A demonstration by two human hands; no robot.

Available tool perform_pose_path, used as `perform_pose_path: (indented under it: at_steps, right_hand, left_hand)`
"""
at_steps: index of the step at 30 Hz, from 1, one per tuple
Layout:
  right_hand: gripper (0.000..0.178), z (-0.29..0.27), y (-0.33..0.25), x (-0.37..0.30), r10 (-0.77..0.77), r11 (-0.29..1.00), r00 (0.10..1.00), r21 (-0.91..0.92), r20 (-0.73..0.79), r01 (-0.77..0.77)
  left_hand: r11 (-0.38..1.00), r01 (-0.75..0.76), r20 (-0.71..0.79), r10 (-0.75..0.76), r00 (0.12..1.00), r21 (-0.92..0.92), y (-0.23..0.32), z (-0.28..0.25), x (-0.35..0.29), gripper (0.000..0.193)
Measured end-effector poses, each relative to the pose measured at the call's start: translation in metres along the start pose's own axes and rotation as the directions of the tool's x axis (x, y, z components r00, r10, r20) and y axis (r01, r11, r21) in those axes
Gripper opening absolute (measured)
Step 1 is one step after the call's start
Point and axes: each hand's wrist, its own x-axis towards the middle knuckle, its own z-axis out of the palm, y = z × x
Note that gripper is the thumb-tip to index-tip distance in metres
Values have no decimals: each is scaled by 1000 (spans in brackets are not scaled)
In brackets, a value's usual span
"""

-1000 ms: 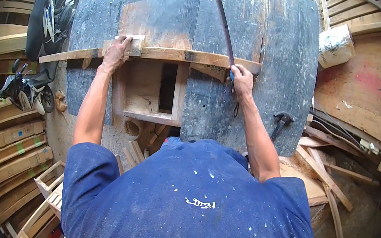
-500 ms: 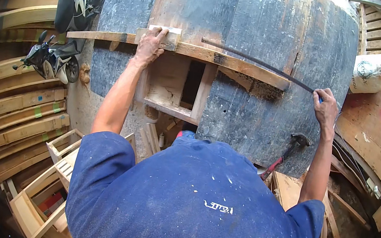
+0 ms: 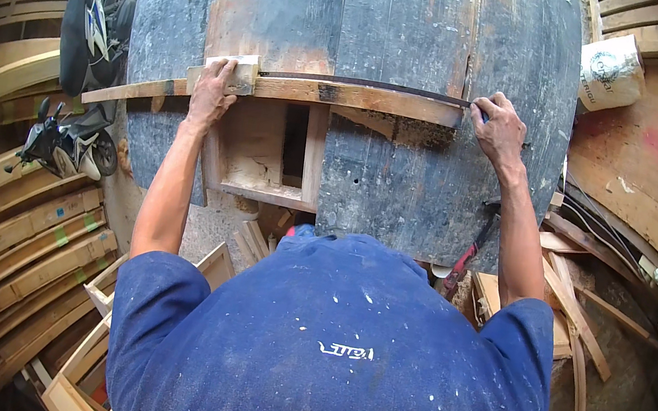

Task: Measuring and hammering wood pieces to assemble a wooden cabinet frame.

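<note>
Pale wood, smooth-looking, makes the small block [image 3: 245, 74] under the left hand [image 3: 211, 92]; its fingers are bent over the block and seem to clasp it against the long wooden strip [image 3: 378, 102], though where the thumb presses I cannot tell. This long strip lies across the blue-grey tabletop [image 3: 413, 39], beyond the framed opening [image 3: 315, 157]. The right hand [image 3: 499, 131] is closed around the blue end of a dark narrow band [image 3: 364, 84], which lies along the far edge of the wood, between the block and this hand. I judge the band to be light and rather stiff along its length, but thin, so it may bend sideways; the blue end is the proper place to hold. The long strip should be stiff and of moderate weight, rough rather than slippery, and not fragile; it is best held near its middle.
</note>
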Motion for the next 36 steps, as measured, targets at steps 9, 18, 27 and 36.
perform_pose_path:
  at_steps: [9, 18, 27, 36]
  right_hand:
    - [18, -4, 11, -9, 10, 1000, 999, 26, -41, -9]
    - [18, -5, 20, -14, 2, 1000, 996, 23, -93, 0]
    - [17, -2, 24, -16, -22, 999, 989, 20, -145, 26]
    - [14, -5, 32, -19, -39, 999, 982, 28, -184, 45]
  left_hand:
    - [999, -36, 6, 36, 999, 21, 16, -4, 3, 84]
    - [997, -73, -1, 73, 997, 13, 25, -5, 5, 83]
    - [988, -93, -65, 102, 993, 127, 28, -3, -1, 84]
    - [997, -76, 7, 76, 997, 11, 33, -2, 6, 84]
